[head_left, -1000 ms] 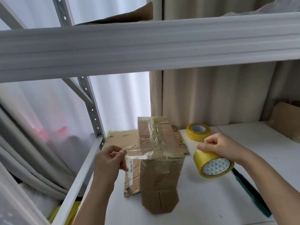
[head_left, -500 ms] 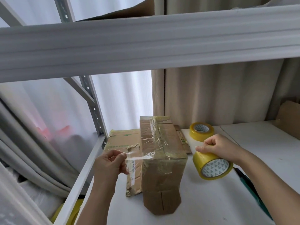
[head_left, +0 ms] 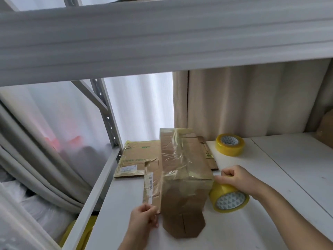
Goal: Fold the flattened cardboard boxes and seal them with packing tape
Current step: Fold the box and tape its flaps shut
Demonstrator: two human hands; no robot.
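Observation:
A folded brown cardboard box (head_left: 183, 177) stands on the white shelf (head_left: 234, 228), its top wrapped in shiny clear tape. My left hand (head_left: 144, 218) pinches the free end of the tape low against the box's left side. My right hand (head_left: 237, 178) grips a yellow tape roll (head_left: 228, 198) pressed against the box's right side near its top edge. The tape strip runs over the box between my hands. Flattened cardboard boxes (head_left: 137, 159) lie behind and left of the box.
A second yellow tape roll (head_left: 230, 144) lies at the back of the shelf. An upper shelf beam (head_left: 162, 40) spans overhead. The shelf's left edge and upright post (head_left: 106, 116) are close by. More cardboard (head_left: 326, 130) leans at the far right.
My left hand has pulled the tape end down the box's left side. My right hand has brought the roll in against the box's right side. The view has tilted downward.

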